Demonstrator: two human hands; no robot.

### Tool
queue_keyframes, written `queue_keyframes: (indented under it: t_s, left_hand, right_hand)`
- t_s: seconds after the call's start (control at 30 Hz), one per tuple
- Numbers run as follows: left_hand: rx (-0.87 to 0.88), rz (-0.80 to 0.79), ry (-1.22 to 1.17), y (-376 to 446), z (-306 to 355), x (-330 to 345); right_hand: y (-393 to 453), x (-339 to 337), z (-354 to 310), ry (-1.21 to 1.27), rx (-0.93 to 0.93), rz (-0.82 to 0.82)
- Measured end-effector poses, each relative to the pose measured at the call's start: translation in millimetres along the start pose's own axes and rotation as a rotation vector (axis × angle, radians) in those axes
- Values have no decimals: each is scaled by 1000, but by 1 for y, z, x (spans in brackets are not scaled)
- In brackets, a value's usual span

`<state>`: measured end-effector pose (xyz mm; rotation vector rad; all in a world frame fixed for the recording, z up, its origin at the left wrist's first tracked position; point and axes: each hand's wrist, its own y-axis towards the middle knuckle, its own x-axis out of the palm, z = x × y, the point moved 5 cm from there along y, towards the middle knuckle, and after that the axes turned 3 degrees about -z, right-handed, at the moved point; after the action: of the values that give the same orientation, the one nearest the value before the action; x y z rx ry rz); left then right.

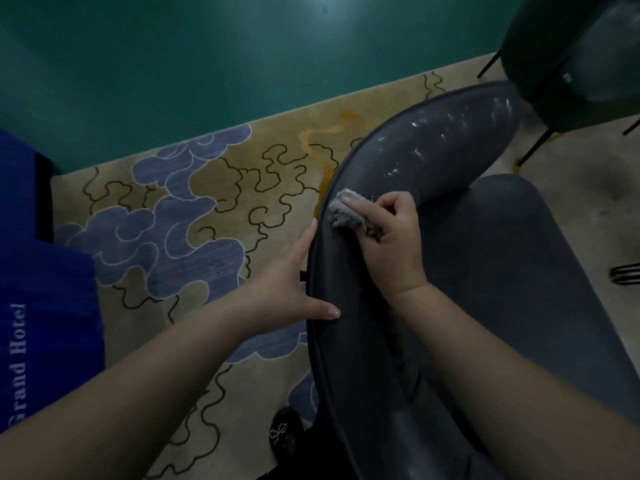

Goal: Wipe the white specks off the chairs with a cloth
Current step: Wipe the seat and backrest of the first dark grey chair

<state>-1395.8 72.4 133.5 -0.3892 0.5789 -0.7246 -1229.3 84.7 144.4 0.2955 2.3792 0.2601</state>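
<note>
A hotel room: "Grand Hotel" cloth, patterned carpet, upholstered chairs.

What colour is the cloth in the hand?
Grey; the cloth shows best in the head view.

The cloth lies on the chair backrest, specks beyond it, carpet left.

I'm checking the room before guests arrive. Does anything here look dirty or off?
Yes. White specks are smeared along the far part of the chair backrest, beyond the cloth in the right hand. The carpet has an orange streak near the wall.
</note>
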Motion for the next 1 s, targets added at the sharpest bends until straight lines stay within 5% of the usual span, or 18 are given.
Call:
queue_keyframes:
  t_s: [0.3,0.6,0.8,1.0]
  left_hand:
    - [23,-23,-81,35,8,-20]
    - [105,-139,-43,80,24,-50]
    - [141,-196,75,102,28,-54]
    - [158,-294,82,123,36,-63]
  right_hand:
    - [-3,0,8,-59,-44,-20]
    - [-23,4,9,14,156,53]
    - [56,4,32,-14,349,164]
    - [7,9,11,-32,283,161]
